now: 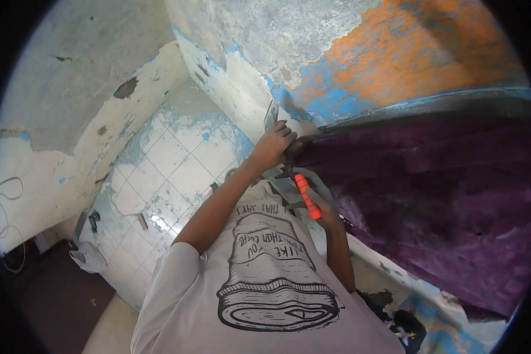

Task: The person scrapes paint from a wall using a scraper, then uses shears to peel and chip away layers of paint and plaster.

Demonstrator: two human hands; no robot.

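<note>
My left hand (274, 145) is closed, fingers curled, close to the corner where the wall meets the cloth-covered ledge. A flat metal blade (271, 113) sticks up past its knuckles, like a putty knife's; its handle is hidden in the hand. Lower and to the right, in front of my shirt, my right hand (324, 203) grips a scraper by its orange handle (308, 196) with dark rings. The dark head (286, 172) of this scraper points up and left, just below my left hand. Grey dust coats the right hand's fingers.
Dark purple cloth (419, 194) spreads over the surface to the right. Behind it rises a wall (407, 53) with patchy orange, blue and grey paint. White-smeared floor tiles (177, 159) lie left, with a plastic bag (88, 258) and a dark brown mat (59, 307).
</note>
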